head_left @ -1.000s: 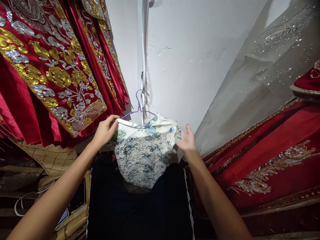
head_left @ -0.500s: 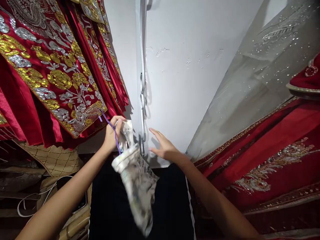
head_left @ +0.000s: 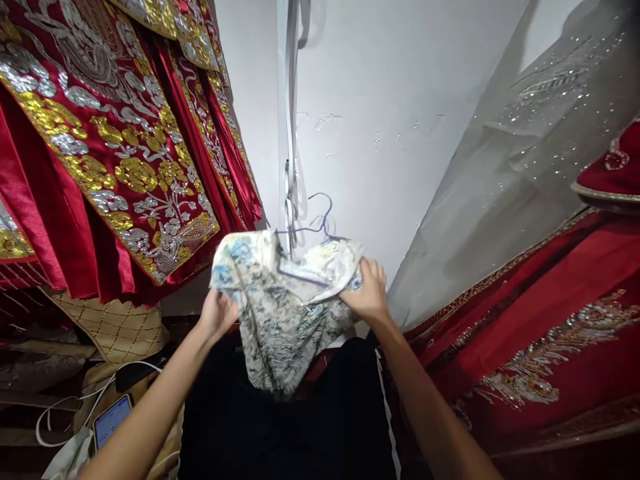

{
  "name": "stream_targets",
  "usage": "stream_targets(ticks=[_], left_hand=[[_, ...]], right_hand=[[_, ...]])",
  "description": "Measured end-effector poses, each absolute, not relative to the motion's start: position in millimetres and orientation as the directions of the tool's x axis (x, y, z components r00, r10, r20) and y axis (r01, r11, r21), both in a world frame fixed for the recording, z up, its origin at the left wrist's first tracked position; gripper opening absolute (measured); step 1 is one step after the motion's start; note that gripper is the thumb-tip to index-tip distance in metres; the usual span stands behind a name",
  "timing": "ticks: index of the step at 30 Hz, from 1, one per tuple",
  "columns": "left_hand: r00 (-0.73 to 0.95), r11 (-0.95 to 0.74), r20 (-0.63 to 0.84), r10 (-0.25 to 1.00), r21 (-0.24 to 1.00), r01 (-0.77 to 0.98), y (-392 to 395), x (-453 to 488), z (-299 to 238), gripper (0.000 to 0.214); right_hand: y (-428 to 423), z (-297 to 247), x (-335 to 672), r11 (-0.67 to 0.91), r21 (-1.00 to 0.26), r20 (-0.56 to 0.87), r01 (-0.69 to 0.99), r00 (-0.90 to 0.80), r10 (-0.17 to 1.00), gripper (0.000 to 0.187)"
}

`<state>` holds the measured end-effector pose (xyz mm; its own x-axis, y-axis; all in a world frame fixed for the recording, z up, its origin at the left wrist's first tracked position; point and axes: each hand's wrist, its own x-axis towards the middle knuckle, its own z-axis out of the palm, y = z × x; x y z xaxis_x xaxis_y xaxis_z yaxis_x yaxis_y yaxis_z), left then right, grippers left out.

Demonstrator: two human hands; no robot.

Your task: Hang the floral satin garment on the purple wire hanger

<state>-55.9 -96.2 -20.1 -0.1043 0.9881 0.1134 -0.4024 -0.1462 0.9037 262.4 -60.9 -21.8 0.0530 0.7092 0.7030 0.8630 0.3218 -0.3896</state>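
A light floral-patterned shirt [head_left: 280,327] hangs spread out between my hands, on a thin purple wire hanger [head_left: 325,217] whose hook sticks up above the collar. My left hand [head_left: 219,313] is closed at the garment's left edge, its fingertips partly hidden by the cloth. At the opposite shoulder, my right hand [head_left: 367,291] grips the fabric, thumb in front.
Red embroidered garments with gold and silver sequins [head_left: 135,173] hang at the left. Ahead is a white wall [head_left: 375,153] with a metal rail [head_left: 289,133]. Sheer glittery fabric [head_left: 465,193] and a beaded red garment [head_left: 540,320] fill the right. A lit phone [head_left: 113,420] lies lower left.
The shirt has been turned and opened out to face me, with the hanger hook now upright. My right hand has gone from empty to holding the right shoulder; my left hand moved lower.
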Motion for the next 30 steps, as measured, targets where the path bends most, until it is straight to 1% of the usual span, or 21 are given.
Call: stream_targets(ticks=[1, 3, 4, 6, 7, 8, 10, 11, 12, 13, 14, 15, 16, 17, 19, 21, 24, 27, 30], left_hand=[[-0.114, -0.123, 0.084, 0.99, 0.912, -0.391, -94, -58, -31, 0.053], [-0.163, -0.091, 0.039, 0.986, 0.942, -0.322, -92, -52, -53, 0.056], [-0.21, -0.092, 0.033, 0.977, 0.956, -0.278, -92, -46, -64, 0.055], [-0.305, -0.11, 0.037, 0.951, 0.968, -0.226, -94, -31, -82, 0.052], [-0.338, -0.113, 0.026, 0.941, 0.964, -0.24, -97, -23, -90, 0.05], [-0.358, -0.11, 0.003, 0.934, 0.954, -0.28, -101, -17, -96, 0.048], [-0.337, -0.077, -0.064, 0.939, 0.918, -0.388, -111, -8, -106, 0.046], [-0.3, -0.05, -0.093, 0.949, 0.897, -0.439, -116, -4, -109, 0.046], [-0.259, -0.024, -0.116, 0.959, 0.876, -0.481, -121, -2, -110, 0.047], [-0.223, -0.003, -0.13, 0.966, 0.858, -0.513, -125, 0, -110, 0.049], [-0.194, 0.012, -0.137, 0.971, 0.844, -0.536, -129, 2, -109, 0.051], [-0.168, 0.025, -0.142, 0.976, 0.832, -0.555, -132, 3, -107, 0.053], [-0.144, 0.04, -0.147, 0.979, 0.821, -0.569, -135, 5, -105, 0.053], [-0.111, 0.063, -0.155, 0.982, 0.813, -0.579, -137, 6, -102, 0.053], [-0.03, 0.125, -0.175, 0.984, 0.802, -0.585, -141, 7, -96, 0.05], [0.04, 0.173, -0.185, 0.982, 0.795, -0.581, -143, 7, -91, 0.048], [0.14, 0.223, -0.174, 0.975, 0.797, -0.562, -145, 9, -88, 0.046], [0.247, 0.268, -0.16, 0.956, 0.82, -0.505, -146, 12, -90, 0.044], [0.302, 0.297, -0.169, 0.938, 0.84, -0.453, -147, 13, -90, 0.043]], right_hand=[[-56, -10, 264, 0.302, -0.377, 0.704, 0.876, 0.059, 0.708, 0.073], [-50, 15, 258, 0.327, -0.333, 0.701, 0.884, 0.001, 0.713, 0.066], [-51, 26, 253, 0.366, -0.31, 0.698, 0.877, -0.051, 0.714, 0.065], [-61, 41, 240, 0.47, -0.29, 0.682, 0.834, -0.164, 0.713, 0.071], [-70, 42, 233, 0.522, -0.308, 0.664, 0.795, -0.213, 0.717, 0.076], [-80, 38, 226, 0.565, -0.355, 0.64, 0.745, -0.247, 0.728, 0.081], [-102, 14, 208, 0.6, -0.528, 0.589, 0.601, -0.25, 0.768, 0.082], [-111, -5, 198, 0.573, -0.64, 0.558, 0.512, -0.203, 0.805, 0.077], [-117, -28, 185, 0.534, -0.745, 0.537, 0.399, -0.116, 0.835, 0.066], [-121, -53, 173, 0.461, -0.842, 0.482, 0.281, 0.009, 0.876, 0.055], [-122, -77, 159, 0.356, -0.918, 0.382, 0.172, 0.156, 0.911, 0.049], [-121, -99, 147, 0.249, -0.964, 0.264, 0.093, 0.239, 0.934, 0.048], [-117, -116, 136, 0.152, -0.988, 0.156, 0.036, 0.241, 0.958, 0.047], [-113, -129, 128, 0.079, -0.997, 0.076, -0.014, 0.172, 0.982, 0.046], [-105, -140, 122, 0.018, -0.998, 0.015, -0.064, 0.052, 0.999, 0.05], [-102, -136, 129, 0.034, -0.996, 0.039, -0.087, -0.06, 0.997, 0.05], [-106, -122, 149, 0.052, -0.992, 0.075, -0.115, -0.205, 0.976, 0.046], [-113, -114, 166, 0.022, -0.989, 0.057, -0.143, -0.248, 0.967, 0.041], [-118, -108, 173, 0.016, -0.988, 0.054, -0.156, -0.248, 0.967, 0.037]])
